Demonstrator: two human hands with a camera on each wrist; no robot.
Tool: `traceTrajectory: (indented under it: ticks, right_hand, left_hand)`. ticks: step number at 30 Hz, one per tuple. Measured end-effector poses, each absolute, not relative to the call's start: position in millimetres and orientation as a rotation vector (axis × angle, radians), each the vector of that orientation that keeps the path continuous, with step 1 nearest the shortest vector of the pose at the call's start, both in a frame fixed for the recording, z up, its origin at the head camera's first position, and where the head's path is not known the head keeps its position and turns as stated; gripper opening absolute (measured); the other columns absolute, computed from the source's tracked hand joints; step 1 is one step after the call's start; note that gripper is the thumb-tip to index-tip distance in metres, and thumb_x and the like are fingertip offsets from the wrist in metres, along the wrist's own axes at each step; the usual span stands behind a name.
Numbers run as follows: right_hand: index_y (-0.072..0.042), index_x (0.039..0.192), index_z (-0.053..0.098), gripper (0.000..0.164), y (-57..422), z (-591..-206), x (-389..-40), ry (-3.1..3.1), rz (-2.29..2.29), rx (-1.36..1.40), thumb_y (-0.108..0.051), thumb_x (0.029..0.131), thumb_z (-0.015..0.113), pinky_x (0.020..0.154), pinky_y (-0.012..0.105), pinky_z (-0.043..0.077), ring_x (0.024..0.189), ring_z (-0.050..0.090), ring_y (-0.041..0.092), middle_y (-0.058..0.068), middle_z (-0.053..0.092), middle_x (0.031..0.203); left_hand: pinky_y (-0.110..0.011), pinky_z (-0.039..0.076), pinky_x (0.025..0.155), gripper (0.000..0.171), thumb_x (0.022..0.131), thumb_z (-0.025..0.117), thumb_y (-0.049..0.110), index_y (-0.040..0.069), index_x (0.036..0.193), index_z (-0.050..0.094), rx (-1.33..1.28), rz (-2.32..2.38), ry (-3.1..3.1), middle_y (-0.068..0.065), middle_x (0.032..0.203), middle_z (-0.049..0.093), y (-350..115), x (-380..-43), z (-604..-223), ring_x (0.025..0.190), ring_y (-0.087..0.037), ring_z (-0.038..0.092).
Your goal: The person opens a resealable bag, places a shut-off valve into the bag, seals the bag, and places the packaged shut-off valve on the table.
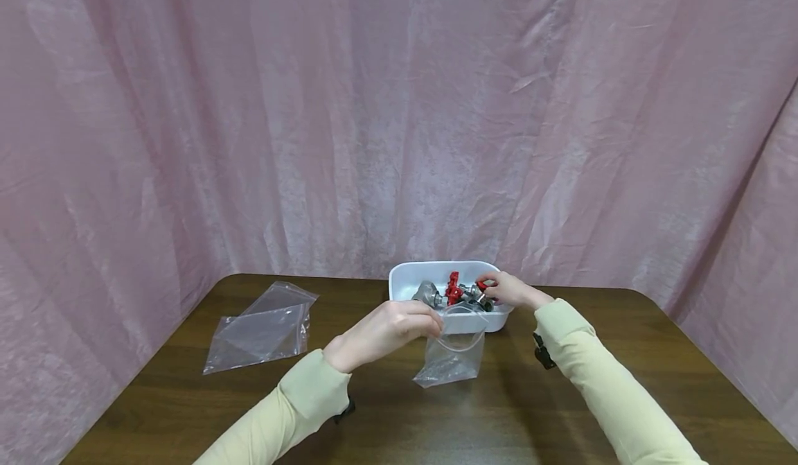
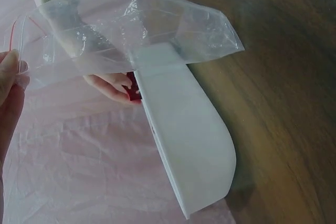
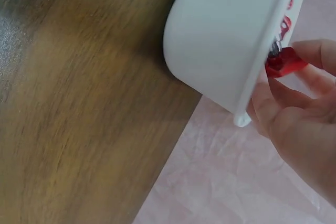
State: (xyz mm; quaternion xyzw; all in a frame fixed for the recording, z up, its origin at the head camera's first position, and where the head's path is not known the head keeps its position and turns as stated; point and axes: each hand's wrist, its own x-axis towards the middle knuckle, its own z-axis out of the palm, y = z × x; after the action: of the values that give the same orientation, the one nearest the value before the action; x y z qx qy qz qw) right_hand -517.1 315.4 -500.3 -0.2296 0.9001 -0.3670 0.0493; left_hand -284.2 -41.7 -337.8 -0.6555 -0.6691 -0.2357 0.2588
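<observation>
My left hand (image 1: 399, 326) pinches a clear plastic zip bag (image 1: 458, 364) by the edge of its mouth. The bag hangs down, its mouth spread into a round opening in front of a white tub (image 1: 399, 281). In the left wrist view, the bag (image 2: 157, 30) stretches sideways from the fingertips (image 2: 10, 61) and overlaps the tub's wall. At the tub's right end, my right hand (image 1: 511, 289) reaches over the rim and grips the red handle (image 3: 286, 64) of a small metal valve. Other metal valves and fittings, one with a red handle (image 1: 454, 288), lie in the tub.
Flat clear zip bags (image 1: 262, 333) lie overlapping on the left of the brown wooden table (image 1: 530, 409). A pink curtain (image 1: 374, 118) hangs behind the table. The tub stands near the table's back edge.
</observation>
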Motion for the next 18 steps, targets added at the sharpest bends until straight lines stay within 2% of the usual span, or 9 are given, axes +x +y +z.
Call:
traceTrajectory:
  ticks: [2, 5, 9, 12, 14, 18]
  right_hand:
    - [-0.008, 0.114, 0.056, 0.032, 311.6, -486.5, -506.1, 2.698, -1.132, -0.771, -0.012, 0.082, 0.058, 0.053, 0.03, 0.05, 0.07, 0.06, 0.016, 0.006, 0.062, 0.086]
    - [-0.01, 0.114, 0.057, 0.032, 292.8, -445.6, -465.7, 2.641, -1.117, -0.803, -0.02, 0.084, 0.063, 0.053, 0.03, 0.049, 0.068, 0.059, 0.016, 0.007, 0.062, 0.085]
    - [0.0, 0.122, 0.052, 0.046, 255.3, -377.4, -394.1, 2.593, -1.079, -0.707, -0.02, 0.083, 0.067, 0.061, 0.034, 0.049, 0.078, 0.057, 0.02, 0.016, 0.058, 0.098]
    - [0.007, 0.121, 0.05, 0.048, 236.8, -349.1, -363.2, 2.661, -0.994, -0.65, -0.015, 0.082, 0.068, 0.062, 0.034, 0.05, 0.081, 0.057, 0.024, 0.022, 0.056, 0.104]
    - [0.007, 0.118, 0.052, 0.045, 232.1, -342.1, -355.0, 2.73, -0.904, -0.658, -0.014, 0.082, 0.067, 0.06, 0.031, 0.049, 0.078, 0.058, 0.024, 0.022, 0.056, 0.101]
    - [0.002, 0.114, 0.056, 0.039, 229.4, -338.0, -350.5, 2.821, -0.765, -0.632, -0.014, 0.08, 0.069, 0.055, 0.027, 0.046, 0.065, 0.058, 0.025, 0.011, 0.057, 0.082]
  left_hand:
    - [-0.011, 0.039, 0.077, 0.014, 0.075, 0.07, 0.0, 0.009, 0.084, 0.065, -1.766, -0.632, -1.815, 0.004, 0.092, 0.06, -42.7, -284.8, -338.3, 0.088, 0.001, 0.052]
    - [-0.01, 0.039, 0.076, 0.013, 0.075, 0.071, 0.001, 0.009, 0.083, 0.064, -1.755, -0.643, -1.827, 0.005, 0.09, 0.06, -44.1, -284.9, -340.2, 0.086, 0.001, 0.052]
    - [-0.01, 0.039, 0.074, 0.012, 0.077, 0.07, 0.003, 0.009, 0.084, 0.063, -1.737, -0.638, -1.844, 0.006, 0.086, 0.059, -45.3, -284.7, -342.3, 0.082, 0.001, 0.051]
    - [-0.009, 0.039, 0.072, 0.013, 0.077, 0.07, 0.002, 0.01, 0.083, 0.062, -1.718, -0.603, -1.845, 0.007, 0.084, 0.058, -44.9, -285.2, -342.5, 0.079, 0.002, 0.05]
    - [-0.009, 0.038, 0.072, 0.015, 0.076, 0.07, 0.0, 0.01, 0.084, 0.061, -1.708, -0.588, -1.843, 0.007, 0.084, 0.057, -44.1, -286.0, -342.5, 0.079, 0.001, 0.049]
    - [-0.009, 0.038, 0.074, 0.017, 0.075, 0.071, -0.002, 0.009, 0.085, 0.062, -1.693, -0.589, -1.846, 0.006, 0.086, 0.058, -42.8, -286.9, -343.5, 0.082, 0.0, 0.051]
